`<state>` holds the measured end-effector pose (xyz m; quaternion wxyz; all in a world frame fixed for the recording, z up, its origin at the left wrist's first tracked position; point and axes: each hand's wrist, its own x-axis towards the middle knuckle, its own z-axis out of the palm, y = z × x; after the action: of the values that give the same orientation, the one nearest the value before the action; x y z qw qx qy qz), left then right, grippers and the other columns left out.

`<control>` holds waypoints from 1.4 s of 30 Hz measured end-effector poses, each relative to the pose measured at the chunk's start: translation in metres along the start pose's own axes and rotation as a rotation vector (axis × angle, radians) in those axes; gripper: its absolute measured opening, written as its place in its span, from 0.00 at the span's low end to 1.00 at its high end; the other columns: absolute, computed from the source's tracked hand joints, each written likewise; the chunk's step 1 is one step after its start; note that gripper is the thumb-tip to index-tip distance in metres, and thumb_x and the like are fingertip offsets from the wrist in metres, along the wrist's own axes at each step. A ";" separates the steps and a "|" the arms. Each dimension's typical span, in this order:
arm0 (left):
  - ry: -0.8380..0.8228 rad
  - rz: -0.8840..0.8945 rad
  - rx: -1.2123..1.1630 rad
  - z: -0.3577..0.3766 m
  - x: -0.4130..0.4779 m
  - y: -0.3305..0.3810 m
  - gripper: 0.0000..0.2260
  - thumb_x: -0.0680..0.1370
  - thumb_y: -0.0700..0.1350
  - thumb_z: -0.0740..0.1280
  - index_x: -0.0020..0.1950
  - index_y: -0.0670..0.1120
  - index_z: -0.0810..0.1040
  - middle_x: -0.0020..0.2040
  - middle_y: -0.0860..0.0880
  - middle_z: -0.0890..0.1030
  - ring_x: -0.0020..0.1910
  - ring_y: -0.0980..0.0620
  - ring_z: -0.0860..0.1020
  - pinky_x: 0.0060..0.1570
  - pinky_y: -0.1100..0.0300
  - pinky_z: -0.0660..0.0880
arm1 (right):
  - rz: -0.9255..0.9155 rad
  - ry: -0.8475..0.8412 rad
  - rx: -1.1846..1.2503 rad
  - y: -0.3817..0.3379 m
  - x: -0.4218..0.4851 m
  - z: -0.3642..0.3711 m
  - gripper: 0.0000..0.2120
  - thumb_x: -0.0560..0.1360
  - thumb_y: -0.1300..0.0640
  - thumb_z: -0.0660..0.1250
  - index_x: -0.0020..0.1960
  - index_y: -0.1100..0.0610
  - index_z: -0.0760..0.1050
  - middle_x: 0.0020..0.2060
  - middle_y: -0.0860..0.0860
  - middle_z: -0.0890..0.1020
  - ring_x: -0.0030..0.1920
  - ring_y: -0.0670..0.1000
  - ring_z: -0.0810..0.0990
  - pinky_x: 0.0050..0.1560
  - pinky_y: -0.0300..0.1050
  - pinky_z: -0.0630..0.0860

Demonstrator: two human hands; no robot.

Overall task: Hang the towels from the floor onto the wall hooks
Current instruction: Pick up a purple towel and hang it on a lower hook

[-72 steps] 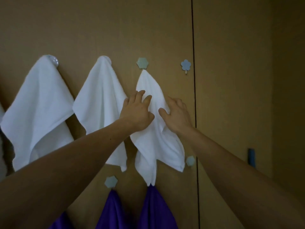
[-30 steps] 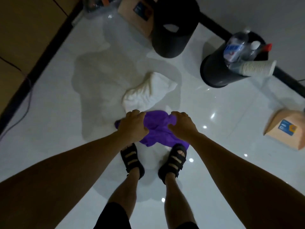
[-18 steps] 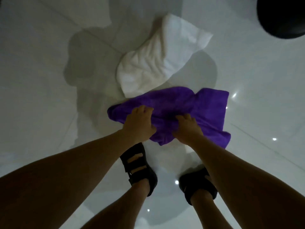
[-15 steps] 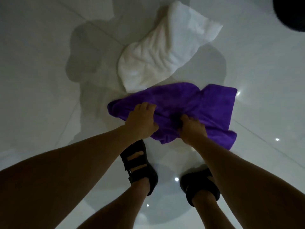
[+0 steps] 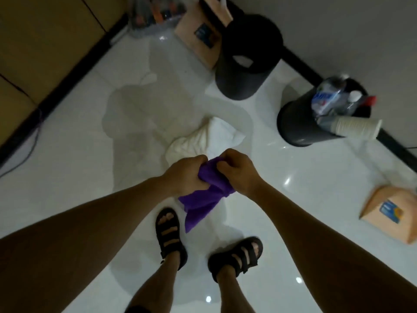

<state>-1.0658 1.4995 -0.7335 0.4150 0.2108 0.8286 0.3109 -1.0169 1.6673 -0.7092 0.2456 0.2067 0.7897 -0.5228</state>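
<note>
The purple towel is bunched up and held clear of the floor. Its top is gripped between the left hand and the right hand, and its loose end hangs down in soft folds, tapering to a point. The white towel lies crumpled on the floor just beyond, partly hidden behind the hands.

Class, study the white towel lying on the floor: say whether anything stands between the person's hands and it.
No object covers or blocks the white towel on the floor. But the left hand and right hand both grip the purple towel, so neither is free to take it.
</note>
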 end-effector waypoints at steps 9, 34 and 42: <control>-0.065 -0.021 0.028 -0.211 -0.121 0.166 0.16 0.64 0.55 0.72 0.44 0.46 0.78 0.37 0.51 0.79 0.38 0.50 0.78 0.35 0.63 0.71 | -0.181 -0.005 -0.722 -0.256 -0.106 -0.147 0.19 0.66 0.54 0.74 0.56 0.48 0.77 0.48 0.48 0.80 0.52 0.54 0.79 0.50 0.42 0.73; 0.547 0.289 -1.272 -0.467 -0.290 0.415 0.11 0.73 0.45 0.63 0.48 0.40 0.81 0.44 0.43 0.84 0.44 0.46 0.82 0.54 0.55 0.77 | -0.304 -0.561 0.485 -0.530 -0.173 -0.224 0.25 0.76 0.38 0.62 0.62 0.55 0.79 0.55 0.56 0.82 0.54 0.56 0.81 0.56 0.51 0.77; 0.714 0.266 -1.271 -0.481 -0.342 0.397 0.10 0.76 0.44 0.62 0.48 0.39 0.79 0.44 0.43 0.83 0.44 0.46 0.82 0.54 0.53 0.77 | -0.353 -0.446 0.328 -0.574 -0.188 -0.207 0.21 0.79 0.49 0.63 0.64 0.63 0.74 0.53 0.61 0.80 0.54 0.59 0.80 0.53 0.49 0.77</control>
<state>-1.2299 1.4129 -0.0466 0.1211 -0.0855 0.5410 0.8278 -1.2381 1.6346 -0.1109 0.2817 -0.0163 0.6452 -0.7100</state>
